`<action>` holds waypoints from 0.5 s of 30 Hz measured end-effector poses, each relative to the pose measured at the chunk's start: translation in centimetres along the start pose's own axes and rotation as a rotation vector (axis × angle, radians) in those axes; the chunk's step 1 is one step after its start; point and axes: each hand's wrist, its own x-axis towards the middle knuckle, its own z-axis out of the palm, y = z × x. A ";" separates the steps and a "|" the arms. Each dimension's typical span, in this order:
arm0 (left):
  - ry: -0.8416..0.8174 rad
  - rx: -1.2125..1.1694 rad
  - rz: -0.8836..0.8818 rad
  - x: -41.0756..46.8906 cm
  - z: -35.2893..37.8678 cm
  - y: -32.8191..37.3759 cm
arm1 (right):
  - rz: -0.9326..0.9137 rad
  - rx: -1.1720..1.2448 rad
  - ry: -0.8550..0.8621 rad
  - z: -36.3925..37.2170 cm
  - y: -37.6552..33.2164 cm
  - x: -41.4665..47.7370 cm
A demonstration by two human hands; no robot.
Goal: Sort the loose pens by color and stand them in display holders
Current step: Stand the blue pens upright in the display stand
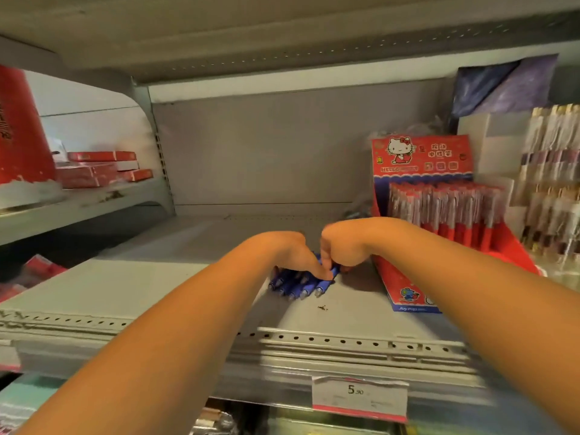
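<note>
Centre frame, on a shelf (157, 287): left hand (290, 254) curls round blue pens (298, 286); right hand (343, 248), fingers curled, pinches their far ends; red holder (422, 158) at right.

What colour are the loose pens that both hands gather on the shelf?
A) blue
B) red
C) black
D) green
A: the loose pens gripped by the left hand and the right hand on the shelf are blue.
</note>
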 end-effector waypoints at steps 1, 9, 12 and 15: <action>-0.030 -0.023 -0.003 0.3 -0.2 0.0 | -0.002 0.020 0.002 0.0 0.0 0.2; -0.174 -0.008 0.021 1.6 -0.2 0.2 | 0.161 0.084 0.042 0.7 -0.8 1.2; -0.216 0.050 0.027 1.5 -0.2 0.5 | 0.240 0.031 0.043 0.9 -1.3 0.7; -0.230 0.127 0.043 1.2 -0.4 0.6 | 0.311 0.009 0.077 1.2 -1.9 0.6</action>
